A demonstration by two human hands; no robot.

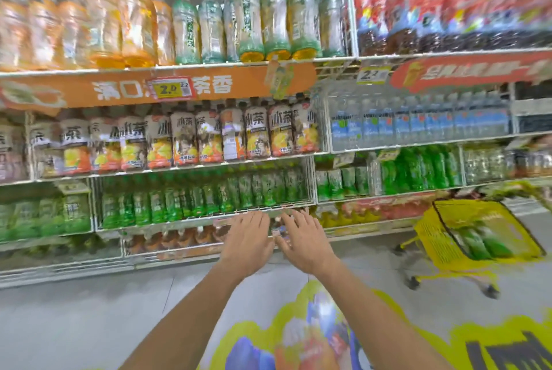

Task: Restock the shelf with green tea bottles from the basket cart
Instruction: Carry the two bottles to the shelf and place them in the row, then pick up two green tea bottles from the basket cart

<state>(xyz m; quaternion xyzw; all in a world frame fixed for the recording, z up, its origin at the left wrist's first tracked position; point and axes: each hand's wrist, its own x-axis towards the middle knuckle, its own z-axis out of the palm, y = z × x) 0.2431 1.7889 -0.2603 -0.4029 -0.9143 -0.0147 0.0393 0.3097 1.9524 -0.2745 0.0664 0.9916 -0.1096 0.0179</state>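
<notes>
Grip state: both hands empty, fingers straight and fanned wide. Left hand point(246, 245) and right hand point(304, 242) are held palm-down, side by side and just apart, on bare forearms reaching forward. Their fingertips lie at the front rail of the white wire shelf point(179, 221) that carries the row of green-labelled plastic tea bottles point(191, 200). Motion blur prevents telling whether they touch rail or bottles. That row stands upright, closely packed across its compartment. The tier directly below holds brown-liquid bottles point(167, 239), partly hidden by the hands.

Yellow plastic mesh basket cart point(433, 232) stands on the grey floor to the right of the right hand, well apart from it, on small black wheels point(413, 281). Several more green tea bottles point(484, 245) lie slanted inside it.

Above the green row sits a tier of beige-labelled bottles with fruit pictures point(185, 139). Over that runs an orange shelf banner with white characters point(119, 88), bearing a yellow price tag point(170, 89). The top tier holds white-capped bottles, orange ones point(131, 20) on the left and pale green ones point(274, 17) beside them. A yellow-edged floor sticker point(298, 333) lies beneath the forearms.
</notes>
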